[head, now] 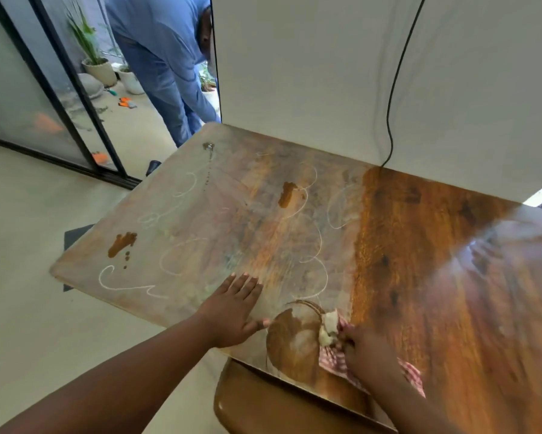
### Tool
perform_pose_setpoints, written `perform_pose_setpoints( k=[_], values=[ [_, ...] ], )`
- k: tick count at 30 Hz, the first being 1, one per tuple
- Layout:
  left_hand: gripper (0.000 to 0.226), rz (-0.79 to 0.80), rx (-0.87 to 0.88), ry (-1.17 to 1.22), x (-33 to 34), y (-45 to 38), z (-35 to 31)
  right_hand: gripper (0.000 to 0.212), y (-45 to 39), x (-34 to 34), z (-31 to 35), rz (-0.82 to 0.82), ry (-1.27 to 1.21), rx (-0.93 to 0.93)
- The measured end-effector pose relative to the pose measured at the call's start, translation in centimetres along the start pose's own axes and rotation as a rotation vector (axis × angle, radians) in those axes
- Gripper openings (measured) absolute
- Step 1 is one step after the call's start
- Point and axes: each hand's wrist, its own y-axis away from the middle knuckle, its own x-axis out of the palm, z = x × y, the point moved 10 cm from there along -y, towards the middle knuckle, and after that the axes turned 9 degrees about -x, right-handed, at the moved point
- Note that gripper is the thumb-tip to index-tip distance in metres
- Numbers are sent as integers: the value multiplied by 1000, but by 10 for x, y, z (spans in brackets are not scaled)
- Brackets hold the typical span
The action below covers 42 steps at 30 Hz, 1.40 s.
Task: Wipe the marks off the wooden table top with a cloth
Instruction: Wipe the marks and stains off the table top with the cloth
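Note:
The wooden table top (pixel 420 245) fills the middle and right of the head view. Its left half is dulled by white chalk loops (pixel 182 258) and brown smears (pixel 287 194), with another smear (pixel 121 244) near the left edge. The right half shows bright bare wood. My left hand (pixel 235 308) lies flat and open on the table near its front edge. My right hand (pixel 368 352) presses a red-and-white checked cloth (pixel 334 355) onto the table beside a large brown patch (pixel 290 336). A pale lump (pixel 327 327) sits at the cloth's front.
A brown chair seat (pixel 263 405) stands under the table's front edge. A white wall panel (pixel 326 73) with a black cable (pixel 392 89) rises behind the table. A person in blue (pixel 163 57) bends over near potted plants (pixel 97 61) by a sliding glass door (pixel 44 98).

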Motion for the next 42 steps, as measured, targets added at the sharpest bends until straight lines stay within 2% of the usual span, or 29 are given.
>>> perform_pose_setpoints(
  k=[3, 7, 9, 12, 15, 22, 26, 30, 32, 36, 39, 42],
  values=[
    [91, -5, -5, -6, -4, -3, -7, 32, -4, 10, 53, -47, -37, -164],
    [90, 20, -43, -31, 1, -6, -18, 32, 31, 33, 84, 173, -64, -455],
    [87, 15, -84, -31, 0, -7, -18, 32, 42, 25, 63, 206, -58, -439],
    [86, 21, -119, -22, 2, -5, -20, 29, 43, 12, 27, 157, -70, -335],
    [84, 40, -126, -34, 6, -1, -22, 26, 36, 10, 34, 122, -48, -300],
    [68, 50, -155, -41, 7, 1, -24, 28, 5, 35, 141, 60, -20, -520],
    [67, 42, -124, -50, 2, 0, -21, 28, 8, 36, 141, -9, -20, -536],
    [68, 21, -68, -42, -8, -6, -20, 35, 25, 38, 119, 77, -16, -639],
    [68, -2, -30, -43, -13, -12, -17, 35, 22, 27, 83, 89, -46, -565],
    [69, -31, 30, -30, -13, -31, -8, 29, -34, -12, 17, -33, 16, -177],
    [70, -33, 106, -18, -6, -57, -4, 32, -72, -25, 37, -129, 90, -24],
    [66, -47, 215, -10, -6, -86, -3, 35, -67, -1, 72, -155, -8, -25]
  ],
)
